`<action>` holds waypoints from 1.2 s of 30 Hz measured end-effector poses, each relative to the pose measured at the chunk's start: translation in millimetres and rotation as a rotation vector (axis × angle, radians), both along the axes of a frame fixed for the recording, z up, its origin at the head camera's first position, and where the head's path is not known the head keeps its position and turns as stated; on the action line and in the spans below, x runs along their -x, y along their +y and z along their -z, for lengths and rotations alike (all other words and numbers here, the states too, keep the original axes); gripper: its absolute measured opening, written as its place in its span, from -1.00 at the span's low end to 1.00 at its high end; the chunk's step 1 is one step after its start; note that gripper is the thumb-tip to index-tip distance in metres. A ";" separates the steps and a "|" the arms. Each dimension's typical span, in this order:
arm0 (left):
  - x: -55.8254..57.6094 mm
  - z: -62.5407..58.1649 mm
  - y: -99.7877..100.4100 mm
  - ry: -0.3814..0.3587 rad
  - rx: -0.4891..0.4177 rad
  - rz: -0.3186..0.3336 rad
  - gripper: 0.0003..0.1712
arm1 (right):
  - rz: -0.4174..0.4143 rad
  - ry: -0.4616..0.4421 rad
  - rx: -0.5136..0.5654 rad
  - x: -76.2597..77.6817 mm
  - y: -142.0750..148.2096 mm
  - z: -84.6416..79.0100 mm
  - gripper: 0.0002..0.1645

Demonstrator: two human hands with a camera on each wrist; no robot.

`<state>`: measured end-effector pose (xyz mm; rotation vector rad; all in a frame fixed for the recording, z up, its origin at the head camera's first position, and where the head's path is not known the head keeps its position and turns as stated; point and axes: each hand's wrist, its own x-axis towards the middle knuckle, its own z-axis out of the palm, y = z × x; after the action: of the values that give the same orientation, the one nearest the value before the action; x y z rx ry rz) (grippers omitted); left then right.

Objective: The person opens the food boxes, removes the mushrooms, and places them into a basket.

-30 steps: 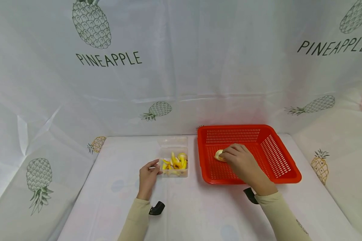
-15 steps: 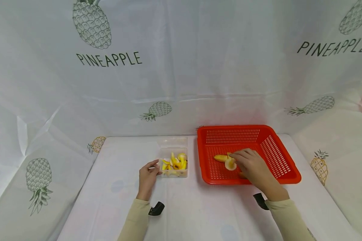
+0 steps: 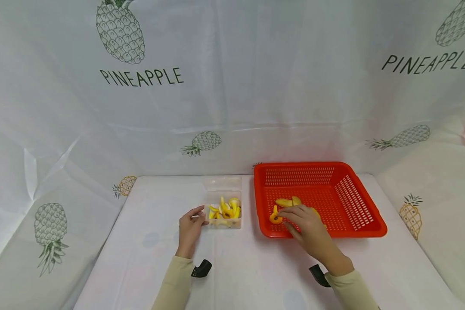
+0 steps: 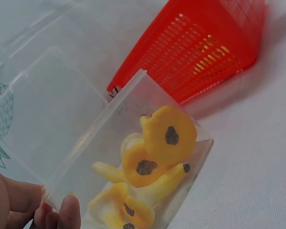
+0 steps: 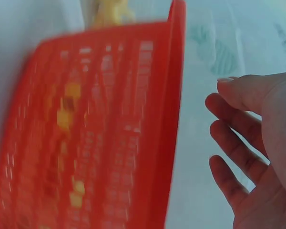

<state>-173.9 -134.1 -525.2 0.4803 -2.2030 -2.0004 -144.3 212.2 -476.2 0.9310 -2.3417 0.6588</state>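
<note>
My left hand (image 3: 190, 232) pinches the left edge of a small clear plastic box (image 3: 213, 194). Several toy banana pieces (image 4: 169, 136) lie inside the box, some with dark patches and one with a dark tip. My right hand (image 3: 314, 234) is over the front of a red slotted basket (image 3: 300, 175), its fingers loosely spread and holding nothing in the right wrist view. An orange-yellow toy banana piece (image 3: 276, 218) with a dark patch lies in the basket at its fingertips. More yellow pieces (image 3: 283, 202) lie behind the hand, which partly hides them.
The clear lid (image 3: 222, 183) is tipped open behind the box. White pineapple-print sheeting (image 3: 232, 86) covers the wall behind and the sides. A pale cloth-covered table (image 3: 232, 271) extends between the arms, and a black curved piece (image 3: 202, 268) shows at the left wrist.
My right hand has moved left and nearer in the basket. It has let go of the pale-faced banana piece, and an orange-yellow piece now lies at its fingertips. The left hand stays put.
</note>
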 end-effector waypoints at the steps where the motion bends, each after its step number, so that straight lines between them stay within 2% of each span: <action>1: -0.2 -0.2 0.0 0.004 -0.001 0.001 -0.63 | -0.011 0.002 0.011 -1.3 -5.3 1.9 -0.41; 9: -2.6 -2.8 1.0 0.005 -0.023 0.012 -0.62 | -0.073 -0.037 0.028 -10.1 -49.1 7.8 -0.52; 18: -1.9 -1.1 0.8 0.006 -0.015 0.007 -0.63 | -0.088 -0.031 -0.015 -2.9 -82.4 6.1 -0.57; 28: -2.5 -2.3 -1.8 0.018 -0.026 0.013 -0.64 | 0.051 -0.068 -0.146 14.8 -112.6 -2.0 -0.56; 36: -3.4 -2.4 -0.5 0.012 -0.026 0.011 -0.64 | 0.156 -0.033 -0.267 34.6 -133.6 -1.0 -0.65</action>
<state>-170.6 -134.7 -522.8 0.4584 -2.1797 -2.0348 -178.9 78.7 -475.2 0.8419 -2.5433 0.3062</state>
